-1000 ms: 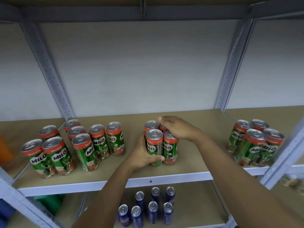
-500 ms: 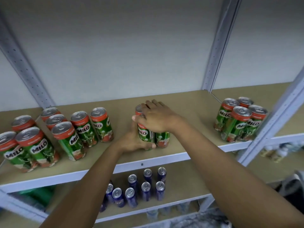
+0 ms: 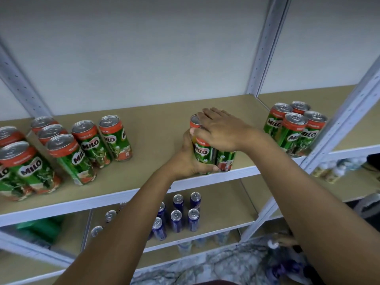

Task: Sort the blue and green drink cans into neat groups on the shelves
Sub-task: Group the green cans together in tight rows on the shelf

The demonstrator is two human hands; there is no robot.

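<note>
A small cluster of green Milo cans (image 3: 202,153) stands near the front edge of the tan upper shelf (image 3: 156,128). My left hand (image 3: 190,159) wraps the cluster's left and front side. Over the can tops lies my right hand (image 3: 221,131), palm down, fingers spread, pressing on them. Several green cans (image 3: 86,145) stand loosely grouped at the shelf's left. A tight group of green cans (image 3: 294,130) stands in the bay to the right. Several blue cans (image 3: 176,218) stand in rows on the lower shelf, partly hidden by my left forearm.
Grey metal uprights (image 3: 265,48) frame the bays, and a white wall lies behind. A green object (image 3: 41,227) rests on the lower shelf at left. Small bottles (image 3: 329,171) stand on the right lower shelf. Marbled floor (image 3: 216,264) shows below.
The view has tilted down and shifted, so the shelves sit differently in frame. My right hand moved from the cluster's back edge to lie flat over the can tops; my left hand stays around it.
</note>
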